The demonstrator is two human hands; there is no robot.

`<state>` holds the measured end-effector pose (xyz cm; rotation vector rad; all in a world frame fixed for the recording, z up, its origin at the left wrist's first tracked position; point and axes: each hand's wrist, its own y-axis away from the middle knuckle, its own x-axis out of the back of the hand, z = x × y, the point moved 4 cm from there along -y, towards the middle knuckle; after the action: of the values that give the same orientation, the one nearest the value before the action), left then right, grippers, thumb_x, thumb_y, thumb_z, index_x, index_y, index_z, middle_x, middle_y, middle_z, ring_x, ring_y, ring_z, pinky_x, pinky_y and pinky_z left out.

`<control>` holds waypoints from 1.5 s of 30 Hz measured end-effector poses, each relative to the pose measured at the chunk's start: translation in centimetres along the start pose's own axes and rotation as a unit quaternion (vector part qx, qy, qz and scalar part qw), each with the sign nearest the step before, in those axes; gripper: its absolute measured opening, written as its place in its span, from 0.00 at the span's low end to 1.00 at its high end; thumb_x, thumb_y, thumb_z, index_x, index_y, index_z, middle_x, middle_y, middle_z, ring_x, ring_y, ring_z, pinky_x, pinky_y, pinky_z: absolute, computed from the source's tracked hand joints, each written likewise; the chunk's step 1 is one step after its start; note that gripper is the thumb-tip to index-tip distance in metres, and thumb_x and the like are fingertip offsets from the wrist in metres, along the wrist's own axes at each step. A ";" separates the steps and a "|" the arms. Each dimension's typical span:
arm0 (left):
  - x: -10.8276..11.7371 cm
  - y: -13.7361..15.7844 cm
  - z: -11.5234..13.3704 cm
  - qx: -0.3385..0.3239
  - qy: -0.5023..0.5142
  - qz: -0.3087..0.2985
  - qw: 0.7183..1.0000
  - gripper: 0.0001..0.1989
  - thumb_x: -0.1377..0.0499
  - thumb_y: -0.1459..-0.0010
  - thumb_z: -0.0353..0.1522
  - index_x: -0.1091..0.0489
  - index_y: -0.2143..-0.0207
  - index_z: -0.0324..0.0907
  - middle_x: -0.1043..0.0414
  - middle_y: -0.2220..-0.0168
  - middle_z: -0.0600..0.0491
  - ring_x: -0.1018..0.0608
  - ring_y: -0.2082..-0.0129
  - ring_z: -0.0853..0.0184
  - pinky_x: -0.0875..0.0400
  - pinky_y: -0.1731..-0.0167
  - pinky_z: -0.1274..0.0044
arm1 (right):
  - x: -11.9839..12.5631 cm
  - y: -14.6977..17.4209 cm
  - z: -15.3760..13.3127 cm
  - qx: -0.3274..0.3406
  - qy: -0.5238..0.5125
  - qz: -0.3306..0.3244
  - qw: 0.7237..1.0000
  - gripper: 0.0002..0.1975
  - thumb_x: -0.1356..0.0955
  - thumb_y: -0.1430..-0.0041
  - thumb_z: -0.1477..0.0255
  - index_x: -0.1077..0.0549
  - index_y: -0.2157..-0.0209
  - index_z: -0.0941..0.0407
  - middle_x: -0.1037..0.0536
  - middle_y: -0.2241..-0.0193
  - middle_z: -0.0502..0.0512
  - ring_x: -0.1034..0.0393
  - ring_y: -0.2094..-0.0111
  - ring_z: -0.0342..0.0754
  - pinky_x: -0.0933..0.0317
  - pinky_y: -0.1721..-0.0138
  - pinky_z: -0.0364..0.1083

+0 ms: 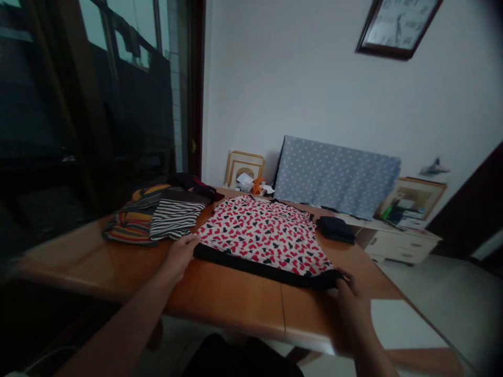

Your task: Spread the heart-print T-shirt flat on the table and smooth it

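A sleeveless-looking top (pixel 267 233) with red and dark hearts on a pale ground lies spread on the wooden table (pixel 236 293). Its black hem band runs along the side nearest me. My left hand (pixel 181 256) pinches the hem's left corner, beside the folded clothes. At the opposite corner, my right hand (pixel 349 293) has its fingers closed on the black band. The far end of the top, with dark trim, points toward the wall.
Folded striped clothes (pixel 176 217) are piled at the left, with dark garments behind. A folded dark cloth (pixel 336 229) lies right of the top. A white sheet (pixel 406 323) sits near the right edge. Beyond stand a dotted blue cover (pixel 334 175) and a white cabinet (pixel 404 245).
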<state>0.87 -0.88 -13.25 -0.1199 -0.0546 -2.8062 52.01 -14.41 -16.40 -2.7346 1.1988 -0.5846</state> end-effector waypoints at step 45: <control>-8.0 12.7 0.5 -0.403 -0.355 -0.278 0.797 0.06 0.40 0.43 0.31 0.26 0.61 0.47 0.26 0.61 0.52 0.26 0.57 0.61 0.34 0.57 0.71 | -6.4 12.0 -8.5 0.276 0.212 -0.269 0.898 0.12 0.38 0.36 0.67 0.23 0.62 0.51 0.20 0.65 0.52 0.24 0.62 0.50 0.36 0.60 0.46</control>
<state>12.60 -10.26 -13.12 -1.5667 1.0952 -2.9015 36.57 -17.52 -13.43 -2.4542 0.1992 -1.3860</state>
